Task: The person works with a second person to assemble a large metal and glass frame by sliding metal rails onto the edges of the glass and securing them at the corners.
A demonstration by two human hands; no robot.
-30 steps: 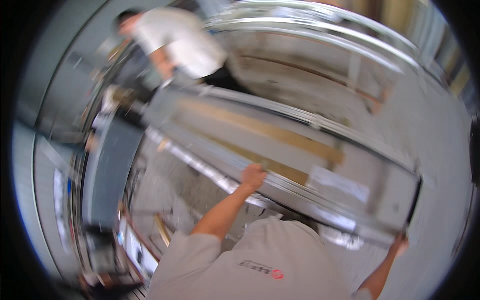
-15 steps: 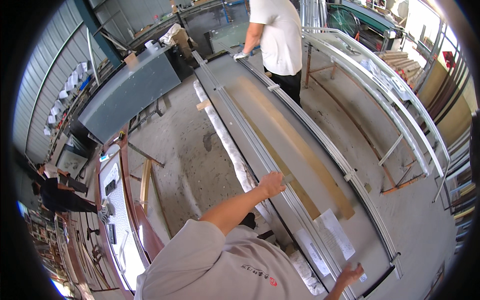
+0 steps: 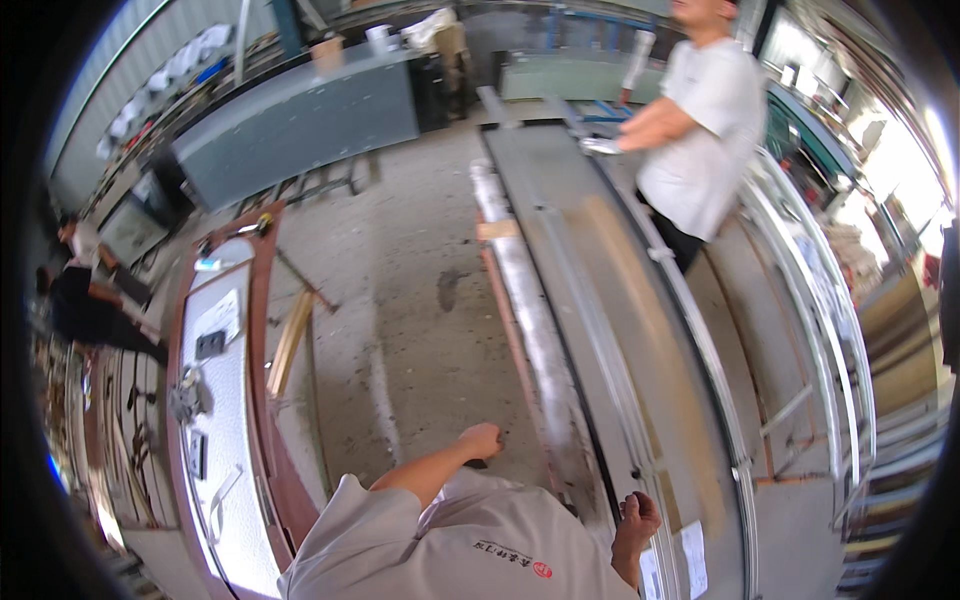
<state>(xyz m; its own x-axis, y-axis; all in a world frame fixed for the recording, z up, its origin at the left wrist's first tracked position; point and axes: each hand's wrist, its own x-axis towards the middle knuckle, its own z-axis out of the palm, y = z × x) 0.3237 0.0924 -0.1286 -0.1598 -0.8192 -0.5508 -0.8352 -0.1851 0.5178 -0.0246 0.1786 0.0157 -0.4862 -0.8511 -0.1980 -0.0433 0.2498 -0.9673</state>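
Observation:
My left hand (image 3: 482, 440) is closed in a loose fist over the floor, left of the long grey panel (image 3: 560, 180) and apart from it. Anything inside its fingers is hidden. My right hand (image 3: 638, 518) is over the near part of the panel, beside the silver metal rails (image 3: 608, 365) lying lengthwise on it. Its fingers are curled together, and I cannot make out anything in them. A small dark spot (image 3: 635, 474) shows on the rails just beyond that hand. White paper sheets (image 3: 692, 560) lie on the panel to its right.
A co-worker's gloved hand (image 3: 600, 146) is at the panel's far right edge. A wrapped white roll (image 3: 535, 330) runs along the panel's left side. To the left stands a brown-framed door (image 3: 270, 400); behind is a dark grey slab (image 3: 300, 130). White frames (image 3: 825, 330) stand at right.
My left hand has left the rails and moved left over the floor. My right hand has closed its fingers. The view has swung left, and the co-worker's head is now partly in view.

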